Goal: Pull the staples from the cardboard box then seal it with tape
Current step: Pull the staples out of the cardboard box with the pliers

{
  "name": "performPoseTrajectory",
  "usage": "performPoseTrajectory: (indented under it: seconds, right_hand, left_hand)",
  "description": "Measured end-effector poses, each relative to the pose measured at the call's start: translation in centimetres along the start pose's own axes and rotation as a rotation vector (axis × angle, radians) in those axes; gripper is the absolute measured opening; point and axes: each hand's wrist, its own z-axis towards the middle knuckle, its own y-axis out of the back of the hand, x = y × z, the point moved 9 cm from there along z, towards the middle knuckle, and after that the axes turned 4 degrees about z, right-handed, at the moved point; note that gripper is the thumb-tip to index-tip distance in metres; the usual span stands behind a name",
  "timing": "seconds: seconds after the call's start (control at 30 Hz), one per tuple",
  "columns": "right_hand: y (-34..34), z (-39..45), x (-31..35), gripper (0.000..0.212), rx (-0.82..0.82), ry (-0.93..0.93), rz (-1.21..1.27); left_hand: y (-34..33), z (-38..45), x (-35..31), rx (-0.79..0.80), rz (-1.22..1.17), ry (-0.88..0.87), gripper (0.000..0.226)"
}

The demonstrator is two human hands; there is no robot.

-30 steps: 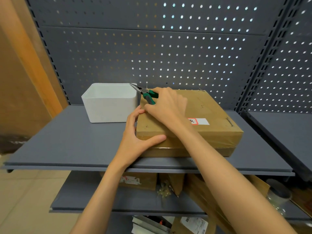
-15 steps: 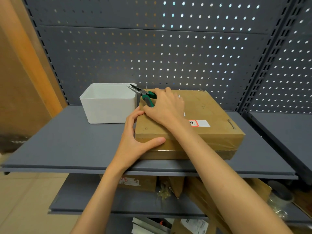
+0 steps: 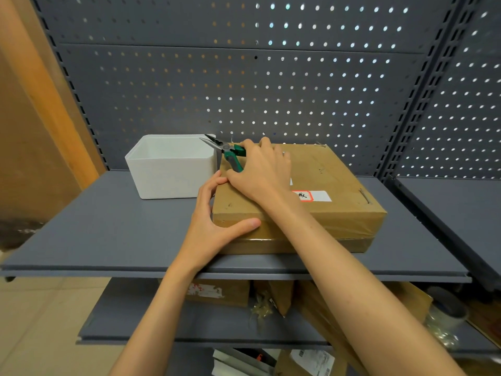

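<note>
Two hands: left hand (image 3: 214, 229) bracing one cardboard box (image 3: 333, 185), right hand (image 3: 260, 169) around one pliers (image 3: 230, 154).

The white bin (image 3: 170, 169) stands just beside the cardboard box (image 3: 325, 191). Bare shelf (image 3: 108, 226) lies left and right.
</note>
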Motion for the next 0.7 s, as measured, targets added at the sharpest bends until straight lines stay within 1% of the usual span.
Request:
performPoseTrajectory:
  seconds: [0.13, 0.3, 0.4, 0.5, 0.6, 0.7]
  right_hand:
    - [1.7, -0.5, 1.0, 0.055, -0.080, 0.052, 0.010]
    - [6.2, -3.5, 0.9, 0.058, -0.210, 0.021, 0.243]
    - [7.8, -5.5, 0.3, 0.058, -0.204, 0.019, 0.199]
    - [7.7, -7.2, -1.5, 0.058, -0.129, -0.013, 0.158]
    - [7.8, -8.6, -3.9, 0.060, -0.108, -0.076, 0.135]
    - [9.2, -10.0, -6.5, 0.055, -0.188, -0.157, 0.166]
  left_hand:
    - [0.0, 0.0, -0.2, 0.009, -0.001, -0.003, 0.086]
    - [0.1, 0.0, 0.2, -0.008, -0.007, 0.033, 0.083]
    - [0.0, 0.0, 0.0, -0.009, 0.013, 0.039, 0.085]
    - [0.1, -0.2, -0.4, -0.009, 0.035, 0.043, 0.088]
    - [0.7, -0.5, -1.2, -0.023, 0.133, 0.050, 0.084]
    - [1.6, -0.5, -3.4, -0.083, 0.344, -0.012, 0.077]
